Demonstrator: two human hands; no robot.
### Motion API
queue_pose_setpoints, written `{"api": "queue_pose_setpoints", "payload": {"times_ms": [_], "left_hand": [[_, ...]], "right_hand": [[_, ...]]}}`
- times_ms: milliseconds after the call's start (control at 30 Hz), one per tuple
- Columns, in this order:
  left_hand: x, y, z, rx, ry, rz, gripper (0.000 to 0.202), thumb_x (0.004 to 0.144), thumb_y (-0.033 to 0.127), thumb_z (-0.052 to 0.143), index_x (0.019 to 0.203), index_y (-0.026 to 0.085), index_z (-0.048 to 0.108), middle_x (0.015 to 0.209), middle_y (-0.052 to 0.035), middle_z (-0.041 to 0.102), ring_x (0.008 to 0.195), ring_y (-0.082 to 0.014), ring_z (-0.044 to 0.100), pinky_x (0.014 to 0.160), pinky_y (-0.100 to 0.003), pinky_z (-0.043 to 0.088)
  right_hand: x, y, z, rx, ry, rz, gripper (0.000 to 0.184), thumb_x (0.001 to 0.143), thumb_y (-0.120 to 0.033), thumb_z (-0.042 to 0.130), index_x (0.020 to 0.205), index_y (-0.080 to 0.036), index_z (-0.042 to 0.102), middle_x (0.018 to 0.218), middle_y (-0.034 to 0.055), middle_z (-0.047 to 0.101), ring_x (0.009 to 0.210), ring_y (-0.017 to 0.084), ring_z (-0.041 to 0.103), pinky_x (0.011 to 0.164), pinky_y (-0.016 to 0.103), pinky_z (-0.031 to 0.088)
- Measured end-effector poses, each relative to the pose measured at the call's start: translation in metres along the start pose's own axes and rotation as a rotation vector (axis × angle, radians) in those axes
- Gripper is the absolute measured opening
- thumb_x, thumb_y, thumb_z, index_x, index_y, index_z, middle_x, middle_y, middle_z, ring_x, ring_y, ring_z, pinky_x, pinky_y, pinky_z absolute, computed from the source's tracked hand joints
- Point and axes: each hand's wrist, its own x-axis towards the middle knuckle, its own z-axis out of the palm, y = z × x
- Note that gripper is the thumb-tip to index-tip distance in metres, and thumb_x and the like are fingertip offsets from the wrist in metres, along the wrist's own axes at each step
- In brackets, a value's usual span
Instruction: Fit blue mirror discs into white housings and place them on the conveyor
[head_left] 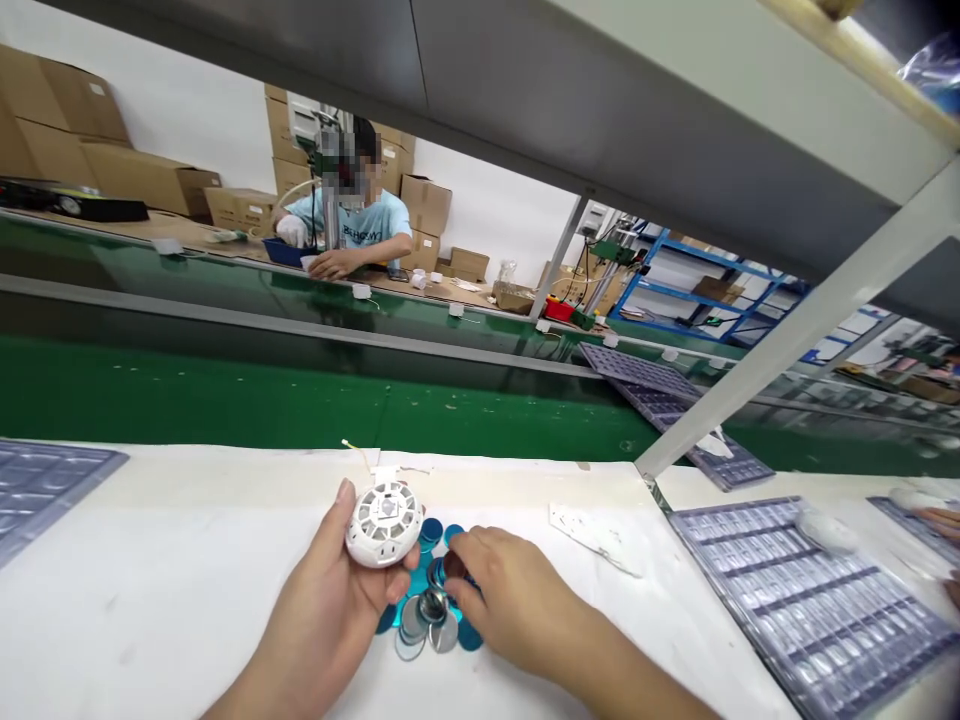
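My left hand (330,590) is closed around a round white plastic housing (385,522) with slots fanned about its centre. A thin wire with a small connector sticks out from its top edge. Just right of it, a loose pile of shiny round discs (442,632), some blue and some silvery, lies on the white work surface (187,580). My right hand (502,590) reaches over the right side of the pile, its thumb and fingers pinched on one dark, reflective disc (454,567). The fingers partly cover that disc and those beneath.
A creased white sheet (592,538) lies right of the pile. Clear plastic trays (810,600) stand beyond a slanted shelf post (765,360). Behind runs a green conveyor (300,395) carrying small white parts. A person (367,225) works across it; another person's hand (946,525) shows at far right.
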Motion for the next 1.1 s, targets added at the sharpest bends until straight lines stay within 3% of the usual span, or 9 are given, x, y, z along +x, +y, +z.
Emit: {"api": "queue_pose_setpoints", "payload": {"times_ms": [133, 200, 300, 367, 433, 567, 733, 933, 1100], "left_hand": [[0.0, -0.003, 0.0, 0.123, -0.056, 0.012, 0.043, 0.09, 0.057, 0.059, 0.097, 0.015, 0.066, 0.067, -0.0045, 0.068, 0.049, -0.0134, 0.052, 0.05, -0.023, 0.048], [-0.001, -0.004, 0.001, 0.196, -0.068, 0.055, 0.046, 0.088, 0.06, 0.058, 0.096, 0.016, 0.065, 0.063, -0.002, 0.065, 0.047, -0.0128, 0.049, 0.049, -0.024, 0.047], [-0.005, -0.008, 0.003, 0.264, -0.095, 0.14, 0.047, 0.087, 0.059, 0.061, 0.113, 0.019, 0.062, 0.066, 0.0, 0.065, 0.052, -0.0146, 0.052, 0.051, -0.025, 0.048], [-0.008, -0.011, 0.004, 0.307, -0.149, 0.146, 0.053, 0.088, 0.058, 0.059, 0.126, 0.021, 0.057, 0.062, 0.0008, 0.063, 0.054, -0.0174, 0.055, 0.053, -0.028, 0.05], [-0.01, -0.015, 0.005, 0.338, -0.197, 0.126, 0.058, 0.089, 0.06, 0.057, 0.133, 0.022, 0.052, 0.061, 0.0001, 0.063, 0.055, -0.0204, 0.058, 0.054, -0.032, 0.05], [-0.014, -0.019, 0.004, 0.35, -0.248, 0.106, 0.062, 0.088, 0.06, 0.06, 0.136, 0.023, 0.048, 0.071, -0.0035, 0.068, 0.065, -0.0232, 0.065, 0.056, -0.032, 0.049], [-0.016, -0.022, 0.002, 0.373, -0.294, 0.107, 0.06, 0.089, 0.059, 0.059, 0.135, 0.023, 0.045, 0.078, -0.0061, 0.07, 0.074, -0.0255, 0.065, 0.06, -0.035, 0.052], [-0.016, -0.022, 0.001, 0.369, -0.322, 0.107, 0.062, 0.091, 0.058, 0.057, 0.138, 0.02, 0.044, 0.08, -0.0078, 0.07, 0.065, -0.0231, 0.06, 0.061, -0.039, 0.051], [-0.015, -0.023, -0.005, 0.492, -0.252, 0.086, 0.084, 0.083, 0.067, 0.062, 0.146, 0.021, 0.031, 0.075, -0.0042, 0.07, 0.068, -0.024, 0.062, 0.066, -0.037, 0.048]], "right_hand": [[0.002, 0.007, -0.004, 0.051, 0.041, -0.032, 0.025, 0.098, -0.016, 0.037, 0.083, -0.018, 0.058, 0.084, 0.0108, 0.067, 0.079, 0.026, 0.064, 0.072, 0.036, 0.049], [-0.004, 0.01, -0.011, 0.152, 0.091, -0.04, 0.027, 0.102, -0.02, 0.031, 0.093, -0.019, 0.057, 0.081, 0.0071, 0.066, 0.074, 0.022, 0.063, 0.069, 0.033, 0.049], [-0.016, 0.007, -0.019, 0.654, 0.182, -0.012, 0.016, 0.105, -0.031, 0.036, 0.115, -0.024, 0.047, 0.075, -0.001, 0.065, 0.063, 0.015, 0.06, 0.061, 0.026, 0.049], [-0.022, 0.001, -0.018, 1.008, 0.201, 0.011, 0.012, 0.103, -0.035, 0.046, 0.112, -0.026, 0.045, 0.072, -0.0035, 0.066, 0.058, 0.012, 0.058, 0.055, 0.022, 0.047], [-0.024, -0.006, -0.012, 1.143, 0.208, 0.003, 0.014, 0.101, -0.037, 0.053, 0.104, -0.024, 0.049, 0.069, -0.0035, 0.065, 0.054, 0.011, 0.057, 0.052, 0.02, 0.045], [-0.019, -0.014, 0.0, 1.109, 0.234, -0.031, 0.013, 0.099, -0.035, 0.057, 0.1, -0.022, 0.058, 0.062, -0.0039, 0.063, 0.05, 0.009, 0.055, 0.05, 0.019, 0.044], [-0.015, -0.016, -0.001, 1.032, 0.246, -0.011, 0.006, 0.096, -0.027, 0.057, 0.096, -0.022, 0.06, 0.059, -0.0052, 0.061, 0.049, 0.009, 0.056, 0.049, 0.018, 0.045], [-0.017, -0.02, -0.004, 1.027, 0.218, 0.034, 0.009, 0.094, -0.031, 0.057, 0.094, -0.021, 0.058, 0.057, -0.0054, 0.058, 0.05, 0.011, 0.057, 0.049, 0.02, 0.046], [-0.017, -0.018, -0.007, 1.106, 0.145, 0.147, 0.02, 0.095, -0.036, 0.06, 0.108, -0.024, 0.05, 0.058, -0.0076, 0.058, 0.054, 0.013, 0.061, 0.052, 0.022, 0.045]]}}
